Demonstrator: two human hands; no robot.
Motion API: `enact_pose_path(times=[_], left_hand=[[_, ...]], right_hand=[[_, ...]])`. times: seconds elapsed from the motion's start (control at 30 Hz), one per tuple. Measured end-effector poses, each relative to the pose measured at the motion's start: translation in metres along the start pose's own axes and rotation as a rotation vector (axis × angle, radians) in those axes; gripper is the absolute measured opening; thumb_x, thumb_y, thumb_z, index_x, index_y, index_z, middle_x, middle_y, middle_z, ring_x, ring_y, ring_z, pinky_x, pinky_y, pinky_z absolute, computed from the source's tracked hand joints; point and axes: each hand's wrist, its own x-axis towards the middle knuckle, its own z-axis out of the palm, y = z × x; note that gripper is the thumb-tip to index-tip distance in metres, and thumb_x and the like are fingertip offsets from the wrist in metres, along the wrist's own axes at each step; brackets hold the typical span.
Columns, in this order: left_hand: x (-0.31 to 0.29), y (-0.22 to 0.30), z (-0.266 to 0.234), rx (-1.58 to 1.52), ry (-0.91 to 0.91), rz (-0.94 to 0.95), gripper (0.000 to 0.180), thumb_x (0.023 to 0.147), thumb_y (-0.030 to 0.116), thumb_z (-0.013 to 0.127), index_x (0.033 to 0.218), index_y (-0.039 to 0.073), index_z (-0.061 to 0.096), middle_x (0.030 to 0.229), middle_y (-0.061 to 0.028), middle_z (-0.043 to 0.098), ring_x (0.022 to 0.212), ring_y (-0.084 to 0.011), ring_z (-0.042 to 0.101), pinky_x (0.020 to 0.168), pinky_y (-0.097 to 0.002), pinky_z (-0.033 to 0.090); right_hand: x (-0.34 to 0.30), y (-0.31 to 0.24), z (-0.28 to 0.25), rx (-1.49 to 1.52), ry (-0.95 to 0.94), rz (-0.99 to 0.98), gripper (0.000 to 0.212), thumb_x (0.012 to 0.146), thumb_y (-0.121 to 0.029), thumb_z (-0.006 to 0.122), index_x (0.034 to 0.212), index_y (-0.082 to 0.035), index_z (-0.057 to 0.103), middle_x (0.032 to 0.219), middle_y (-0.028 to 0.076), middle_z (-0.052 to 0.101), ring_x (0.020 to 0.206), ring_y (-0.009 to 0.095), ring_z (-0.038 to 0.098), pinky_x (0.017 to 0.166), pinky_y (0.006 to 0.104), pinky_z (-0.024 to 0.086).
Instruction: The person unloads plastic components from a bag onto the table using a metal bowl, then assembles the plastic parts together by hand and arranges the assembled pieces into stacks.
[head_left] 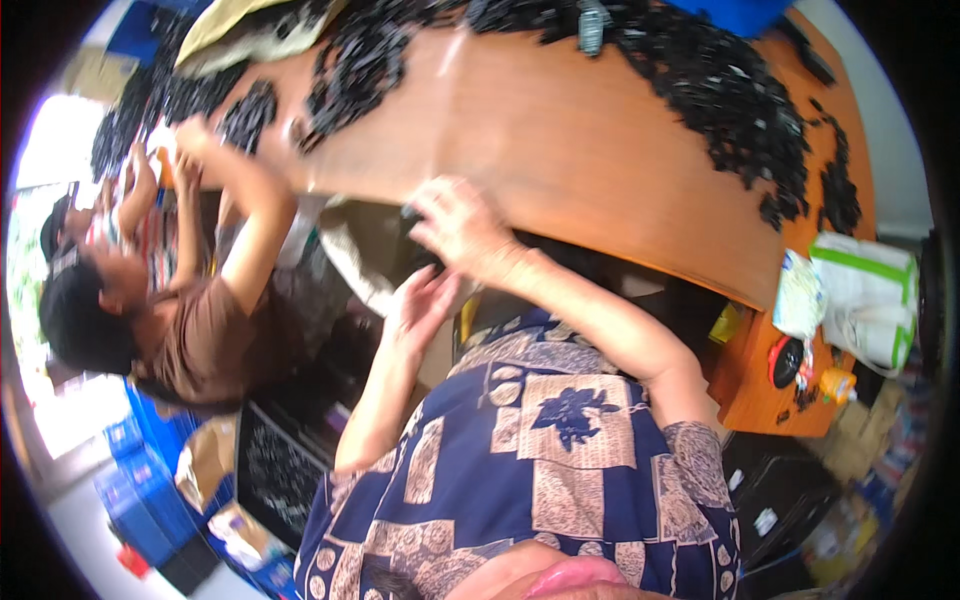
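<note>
My right hand (462,228) is at the near edge of the brown table (560,130). Its fingers are bent, and a small black piece (409,212) shows at their tips. Just below it, my left hand (422,302) is turned palm up with its fingers apart, and I see nothing held in it. Both hands are over a pale woven sack (350,262), whose opening lies beside the table edge. Heaps of small black pieces (700,95) cover the far and right parts of the table.
To my left a co-worker (200,335) in a brown top reaches over the table, with another person beyond. A white and green bag (870,300) and a red-and-black round item (786,360) lie at the right. Blue boxes (140,480) stand at the lower left.
</note>
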Motion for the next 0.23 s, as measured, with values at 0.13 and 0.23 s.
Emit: enact_pose_path(times=[0.13,0.23], left_hand=[[0.002,0.015,-0.020,0.094,0.001,0.110,0.028,0.100,0.015,0.056,0.120,-0.003,0.052,0.137,-0.0290,0.051,0.119,-0.0383,0.059,0.098,-0.0407,0.055],[-0.012,0.004,0.033,0.911,0.016,0.473,0.043,0.100,0.023,0.060,0.138,0.010,0.044,0.143,-0.0234,0.049,0.119,-0.0355,0.060,0.099,-0.0378,0.054]], right_hand=[[-0.001,0.002,-0.039,0.241,-0.008,0.056,0.029,0.085,-0.023,0.072,0.108,-0.007,0.064,0.111,0.012,0.061,0.112,0.031,0.058,0.092,0.0421,0.050],[-0.028,0.040,-0.068,-0.011,0.082,0.001,0.040,0.090,-0.019,0.069,0.127,-0.007,0.058,0.127,0.014,0.056,0.119,0.034,0.057,0.105,0.0437,0.046]])
